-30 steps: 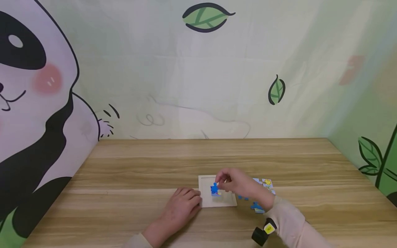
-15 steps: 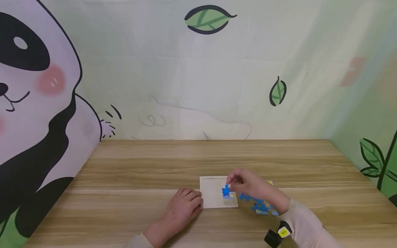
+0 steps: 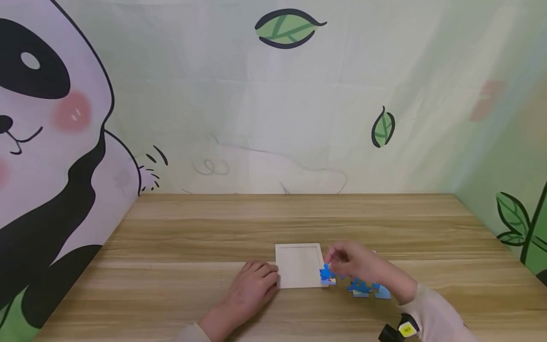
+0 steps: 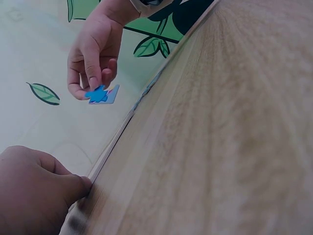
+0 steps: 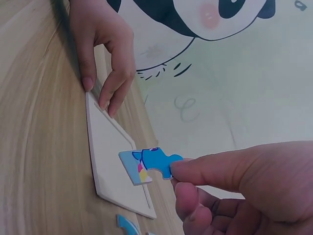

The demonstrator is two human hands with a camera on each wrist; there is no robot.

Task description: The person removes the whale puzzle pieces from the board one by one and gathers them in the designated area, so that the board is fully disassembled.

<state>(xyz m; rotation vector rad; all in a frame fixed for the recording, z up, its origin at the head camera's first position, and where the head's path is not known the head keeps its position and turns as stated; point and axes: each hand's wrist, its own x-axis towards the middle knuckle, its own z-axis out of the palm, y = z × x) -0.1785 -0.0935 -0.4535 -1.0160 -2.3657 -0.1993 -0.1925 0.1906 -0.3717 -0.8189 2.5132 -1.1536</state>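
Between thumb and fingers my right hand (image 3: pixel 356 260) pinches a jigsaw puzzle piece (image 5: pixel 157 159), blue with part of a printed cartoon. In the head view this piece overlaps the right edge of a square, pale wooden puzzle tray (image 3: pixel 298 267); the right wrist view has it held up above the tray. My left hand (image 3: pixel 253 287) rests at the tray's left edge, with thumb and fingertips touching the rim. Several loose puzzle pieces (image 3: pixel 360 287) lie on the table right of the tray, partly hidden under my right hand and forearm.
The wood-grain table (image 3: pixel 192 228) runs back to a wall sheet with a printed panda (image 3: pixel 121 161) and leaves. A black wrist device with a yellow label (image 3: pixel 407 328) is on my right wrist.
My right hand has moved right with the puzzle piece, from over the tray's middle to its right edge, nearer the loose pieces. My left hand has stayed at the tray's edge.
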